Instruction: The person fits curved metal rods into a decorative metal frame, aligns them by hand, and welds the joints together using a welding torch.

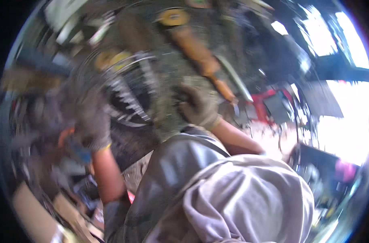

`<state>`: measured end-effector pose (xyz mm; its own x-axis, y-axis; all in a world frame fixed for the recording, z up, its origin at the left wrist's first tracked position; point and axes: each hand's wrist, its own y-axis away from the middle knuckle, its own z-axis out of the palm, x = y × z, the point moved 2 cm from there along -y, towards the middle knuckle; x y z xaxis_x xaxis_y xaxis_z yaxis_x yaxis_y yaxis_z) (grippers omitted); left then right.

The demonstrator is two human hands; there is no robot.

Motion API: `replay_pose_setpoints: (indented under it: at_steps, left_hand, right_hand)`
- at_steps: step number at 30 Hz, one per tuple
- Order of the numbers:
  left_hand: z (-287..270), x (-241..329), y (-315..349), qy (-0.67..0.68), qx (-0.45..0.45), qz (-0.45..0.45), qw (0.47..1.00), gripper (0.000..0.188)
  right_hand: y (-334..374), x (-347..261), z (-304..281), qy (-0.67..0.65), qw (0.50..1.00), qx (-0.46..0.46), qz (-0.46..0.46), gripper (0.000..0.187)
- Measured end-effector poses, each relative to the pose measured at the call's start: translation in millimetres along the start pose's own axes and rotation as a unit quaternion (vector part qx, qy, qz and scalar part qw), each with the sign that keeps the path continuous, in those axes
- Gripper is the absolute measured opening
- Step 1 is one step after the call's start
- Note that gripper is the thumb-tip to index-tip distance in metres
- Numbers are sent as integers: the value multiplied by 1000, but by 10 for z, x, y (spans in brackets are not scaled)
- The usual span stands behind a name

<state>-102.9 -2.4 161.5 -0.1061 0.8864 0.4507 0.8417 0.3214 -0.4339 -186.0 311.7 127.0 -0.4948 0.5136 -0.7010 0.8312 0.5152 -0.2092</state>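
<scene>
Both my hands wear dark grey-brown work gloves with yellow cuffs. My left hand (91,117) is at the left, beside a dark round piece (129,95) with a pale curved rim and shiny toothed strips; motion smears its fingers, and I cannot make out any grip. My right hand (200,107) is low over the dark greenish work surface (168,73), its fingers and thumb bent but apart, with nothing visible between them. Just beyond it lies a long orange-brown tool (196,52), narrowing toward my side. A pale, slim curved bar (235,79) runs along its right.
A yellow disc (173,17) like a tape roll is at the far edge, with more yellow round pieces (113,60) at left. A red frame (267,107) stands to the right. Cardboard pieces (34,210) are at lower left. Bright openings (346,117) show at right.
</scene>
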Motion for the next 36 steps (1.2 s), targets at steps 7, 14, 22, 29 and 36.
replay_pose_setpoints:
  at_steps: [7,14,22,29,36]
  left_hand:
    - [-53,417,-275,-212,-71,31,974,22]
    - [-32,155,-113,-18,-26,52,998,24]
    - [44,19,-149,-91,20,53,994,23]
    - [51,49,-75,-121,17,14,992,24]
    - [-27,120,-65,-121,-5,-47,992,24]
  right_hand:
    - [341,466,-1060,86,917,389,23,59]
    - [717,1810,-2532,113,821,465,311,54]
    - [673,3231,-3245,-216,884,338,240,49]
    - [706,3663,-3228,-304,907,254,142,49]
    - [771,4001,-3448,-247,908,313,131,37]
